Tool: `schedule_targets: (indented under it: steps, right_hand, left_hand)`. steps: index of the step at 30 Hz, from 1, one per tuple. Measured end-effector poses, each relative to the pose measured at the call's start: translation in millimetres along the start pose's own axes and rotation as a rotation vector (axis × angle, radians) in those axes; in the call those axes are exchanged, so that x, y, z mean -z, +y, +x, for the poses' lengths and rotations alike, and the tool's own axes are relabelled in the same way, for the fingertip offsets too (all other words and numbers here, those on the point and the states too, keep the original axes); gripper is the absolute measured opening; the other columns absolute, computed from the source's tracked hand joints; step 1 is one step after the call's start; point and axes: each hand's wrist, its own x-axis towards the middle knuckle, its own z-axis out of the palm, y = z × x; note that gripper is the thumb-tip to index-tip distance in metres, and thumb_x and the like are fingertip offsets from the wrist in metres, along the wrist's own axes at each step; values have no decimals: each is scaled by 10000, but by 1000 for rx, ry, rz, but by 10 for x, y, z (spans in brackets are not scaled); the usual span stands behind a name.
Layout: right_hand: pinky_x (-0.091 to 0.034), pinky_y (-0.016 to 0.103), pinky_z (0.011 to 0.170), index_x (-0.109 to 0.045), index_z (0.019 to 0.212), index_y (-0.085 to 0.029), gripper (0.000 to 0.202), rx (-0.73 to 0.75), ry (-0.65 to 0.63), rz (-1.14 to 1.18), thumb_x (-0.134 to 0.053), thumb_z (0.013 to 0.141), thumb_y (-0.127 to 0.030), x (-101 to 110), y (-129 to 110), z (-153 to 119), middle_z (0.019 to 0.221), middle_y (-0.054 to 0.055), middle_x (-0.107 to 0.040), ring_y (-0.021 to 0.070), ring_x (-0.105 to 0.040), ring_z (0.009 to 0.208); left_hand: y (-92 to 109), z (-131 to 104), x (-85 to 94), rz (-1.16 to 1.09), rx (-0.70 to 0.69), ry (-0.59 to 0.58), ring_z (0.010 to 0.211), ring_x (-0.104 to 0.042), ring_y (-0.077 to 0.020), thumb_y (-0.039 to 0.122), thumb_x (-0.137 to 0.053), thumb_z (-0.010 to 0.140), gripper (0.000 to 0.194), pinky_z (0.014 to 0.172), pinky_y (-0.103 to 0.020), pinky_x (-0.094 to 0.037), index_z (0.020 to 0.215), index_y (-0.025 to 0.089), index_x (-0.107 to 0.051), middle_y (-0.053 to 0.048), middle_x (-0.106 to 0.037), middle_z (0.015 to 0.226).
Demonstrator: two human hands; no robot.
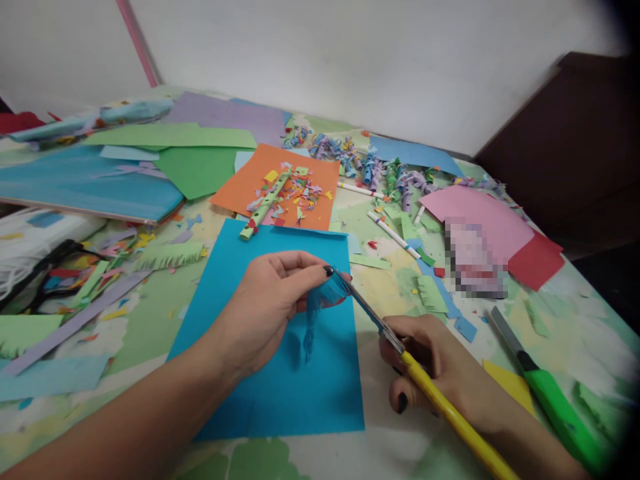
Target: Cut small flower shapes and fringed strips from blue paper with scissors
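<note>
My left hand (273,300) pinches a blue fringed paper strip (323,293) between thumb and fingers. Its fine cut threads hang down over a blue sheet (320,400) lying on the table. In my right hand (440,367) is a yellow-handled craft knife (450,413), slim, with a narrow metal blade. The blade points up and left, and its tip meets the fringe beside my left fingertips; the exact contact is too small to tell. Some right fingers are curled round the front of the tool.
A green utility knife (555,400) lies at the right, blade out. Behind the blue sheet, an orange sheet (320,173) carries paper scraps and a green paper roll (265,207). Curled paper pieces (370,163), white sticks (395,235) and a pink sheet (480,213) lie farther back.
</note>
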Motion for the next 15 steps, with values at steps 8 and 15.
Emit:
schedule_targets:
  steps: [8, 15]
  right_hand:
    - [-154, 228, 420, -354, 565, -200, 485, -11, -5, 22, -805, 583, -376, -11, 52, 10, 548, -81, -241, 88, -205, 519]
    - [-156, 229, 414, -348, 599, -205, 409, 33, -14, -37, -721, 646, -366, 8, 14, -12, 548, -79, -249, 93, -200, 522]
  left_hand:
    - [-10, 0, 24, 24, -10, 4, 691, -608, -156, 226, -667, 730, 99, 665, -278, -471, 705, 144, -618, -66, -702, 753]
    - [-23, 25, 8, 37, 0, 27, 605, -550, -116, 225, -662, 724, 100, 696, -292, -477, 688, 143, -617, -29, -637, 669]
